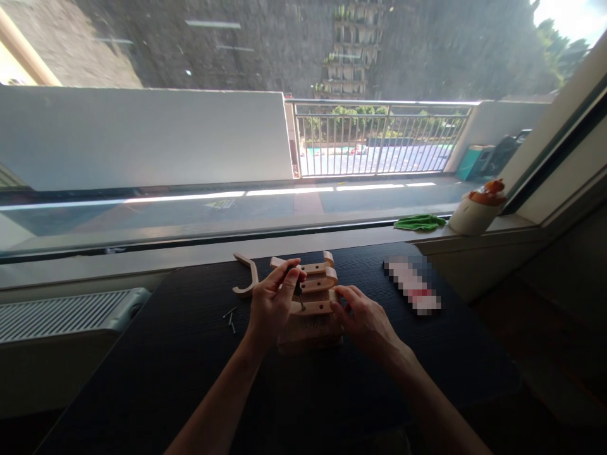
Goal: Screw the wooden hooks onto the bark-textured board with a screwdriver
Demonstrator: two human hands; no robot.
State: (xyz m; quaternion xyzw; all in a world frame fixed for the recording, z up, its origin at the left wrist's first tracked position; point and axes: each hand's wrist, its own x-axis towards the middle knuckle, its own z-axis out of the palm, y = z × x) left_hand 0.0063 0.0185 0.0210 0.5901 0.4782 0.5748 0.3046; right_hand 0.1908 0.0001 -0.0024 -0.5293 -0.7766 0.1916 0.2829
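Note:
On the black table (190, 354) lies a wooden rack of curved hooks (318, 284) fixed to a wooden base (310, 332). My left hand (274, 303) is closed round a small dark screwdriver (298, 292), whose tip points down at the lowest hook. My right hand (363, 319) presses on the right end of that hook and the base, fingers curled on the wood. A loose curved wooden hook (246, 273) lies to the left of the rack. A few small screws (231, 318) lie on the table near my left wrist.
A blurred-out flat object (411, 284) lies on the table's right side. On the window sill sit a green cloth (420, 222) and a white pot with an orange top (477, 208). A radiator (66, 311) stands at the left below the window.

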